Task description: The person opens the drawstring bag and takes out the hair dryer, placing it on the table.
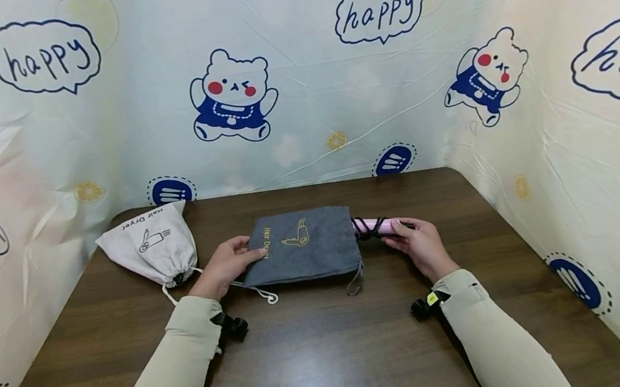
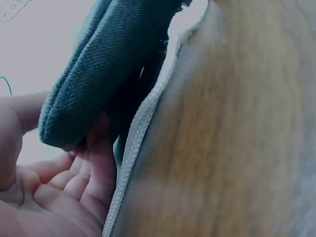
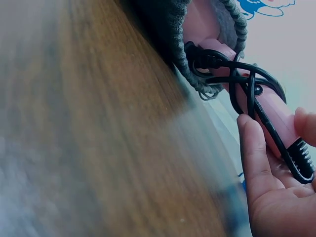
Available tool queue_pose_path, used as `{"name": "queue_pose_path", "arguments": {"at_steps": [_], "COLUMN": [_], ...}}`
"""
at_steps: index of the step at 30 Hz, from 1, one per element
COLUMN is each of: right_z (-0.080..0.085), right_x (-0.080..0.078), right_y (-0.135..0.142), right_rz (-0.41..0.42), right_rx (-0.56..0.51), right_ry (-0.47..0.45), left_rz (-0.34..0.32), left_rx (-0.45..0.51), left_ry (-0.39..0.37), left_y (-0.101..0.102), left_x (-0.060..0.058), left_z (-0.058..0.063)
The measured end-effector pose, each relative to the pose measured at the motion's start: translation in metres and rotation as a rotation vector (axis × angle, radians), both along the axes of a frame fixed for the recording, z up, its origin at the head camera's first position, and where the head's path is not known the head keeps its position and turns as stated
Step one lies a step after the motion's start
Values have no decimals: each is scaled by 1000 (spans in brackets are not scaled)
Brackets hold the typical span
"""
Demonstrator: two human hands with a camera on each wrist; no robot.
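A dark grey cloth pouch (image 1: 325,244) printed with "Hair Dryer" is held above the table. My left hand (image 1: 230,266) pinches its closed left end, thumb on top and fingers beneath; the left wrist view shows the pouch's edge (image 2: 74,103) between them. From the pouch's right-hand mouth sticks the pink handle of a hair dryer (image 1: 380,227), its black cord (image 3: 252,81) wound around it. My right hand (image 1: 419,244) grips the handle's end. In the right wrist view the dryer's wider pink body (image 3: 201,22) lies inside the pouch mouth, the rest hidden by cloth.
A whitish drawstring pouch (image 1: 154,243), also printed "Hair Dryer", lies at the table's back left. Its white cord (image 1: 264,294) runs rightward below the grey pouch. Patterned curtains (image 1: 306,122) border the brown table (image 1: 320,362) at the back and sides.
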State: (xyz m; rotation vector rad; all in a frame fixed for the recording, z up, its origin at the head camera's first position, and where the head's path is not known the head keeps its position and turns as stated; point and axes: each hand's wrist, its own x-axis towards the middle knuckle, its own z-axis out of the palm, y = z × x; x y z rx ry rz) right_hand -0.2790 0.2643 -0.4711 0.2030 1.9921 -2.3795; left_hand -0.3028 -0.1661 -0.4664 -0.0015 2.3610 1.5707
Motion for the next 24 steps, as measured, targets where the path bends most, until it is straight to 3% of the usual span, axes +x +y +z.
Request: {"name": "queue_pose_path", "arguments": {"at_steps": [3, 9, 24], "right_z": [-1, -1, 0], "right_x": [0, -1, -1], "right_y": [0, 0, 7], "right_rz": [-9, -12, -2], "right_rx": [-5, -3, 17], "right_ry": [-7, -10, -16], "left_rz": [-44, -49, -23], "left_rx": [-44, -54, 67], "left_ry": [-4, 26, 17], "left_y": [-1, -3, -5], "left_x": [0, -2, 0], "left_z": [0, -1, -2]}}
